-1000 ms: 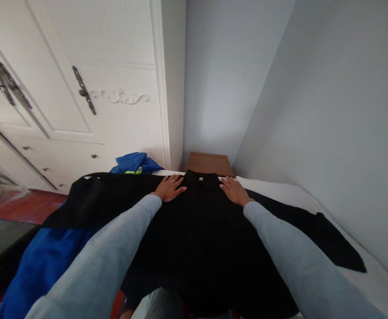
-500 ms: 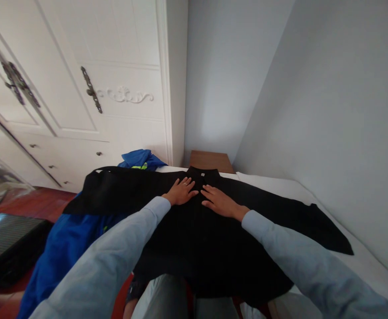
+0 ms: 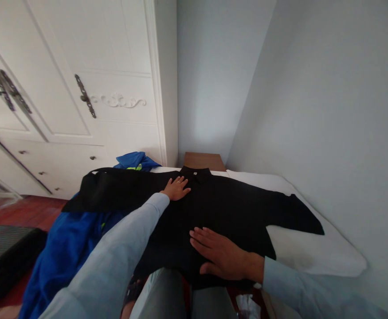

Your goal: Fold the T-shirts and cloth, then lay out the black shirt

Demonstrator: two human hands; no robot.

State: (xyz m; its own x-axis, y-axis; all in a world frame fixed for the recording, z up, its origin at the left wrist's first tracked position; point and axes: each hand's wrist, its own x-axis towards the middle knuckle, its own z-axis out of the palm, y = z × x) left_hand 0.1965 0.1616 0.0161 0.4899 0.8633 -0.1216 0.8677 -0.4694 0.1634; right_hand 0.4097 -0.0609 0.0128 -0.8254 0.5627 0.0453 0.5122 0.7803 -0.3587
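Observation:
A black long-sleeved shirt (image 3: 233, 199) lies spread out in front of me, collar away from me and sleeves out to both sides. My left hand (image 3: 176, 188) rests flat on its upper front just below the collar, fingers spread, a ring on one finger. Nearer to me, my right hand (image 3: 222, 254) lies flat on the lower front, fingers stretched out and thumb apart. Neither hand grasps anything. The shirt's lower edge hangs by my knees.
White bedding (image 3: 313, 257) lies under the right sleeve, along the grey wall (image 3: 330, 110). Blue cloth (image 3: 70, 248) hangs at the left, with more blue fabric (image 3: 137, 159) behind. A white wardrobe (image 3: 120, 57), a brown wooden box-like piece (image 3: 205, 161) and a dark case (image 3: 10, 257) stand around.
My right hand has slid from near the collar down toward the hem, toward me. My left hand stays below the collar. The view has shifted slightly to the right.

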